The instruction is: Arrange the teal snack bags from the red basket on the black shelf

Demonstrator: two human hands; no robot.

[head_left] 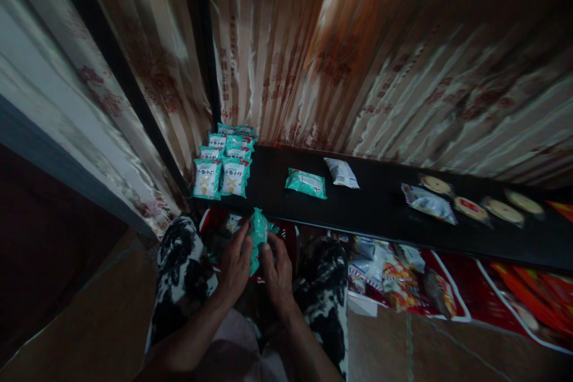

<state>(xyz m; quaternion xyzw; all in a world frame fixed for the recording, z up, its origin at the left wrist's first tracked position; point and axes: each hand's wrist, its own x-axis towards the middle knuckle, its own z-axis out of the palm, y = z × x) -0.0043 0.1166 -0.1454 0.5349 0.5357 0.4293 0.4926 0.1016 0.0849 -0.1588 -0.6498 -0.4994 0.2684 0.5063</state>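
A green snack packet point(258, 241) is held between my two hands above a red container, in front of the black shelf. My left hand point(236, 262) grips its left side and my right hand point(277, 265) its right side. Several green and white packets point(207, 179) stand in two columns at the shelf's left end. Another green packet point(307, 183) lies flat on the shelf, beside a white packet point(341, 173).
The black shelf point(268, 191) also bears a silver packet point(430, 203) and several round items point(472, 209). Below it, red containers point(463, 310) hold mixed packets. A dark pole point(208, 42) and draped sheeting point(290, 59) stand behind.
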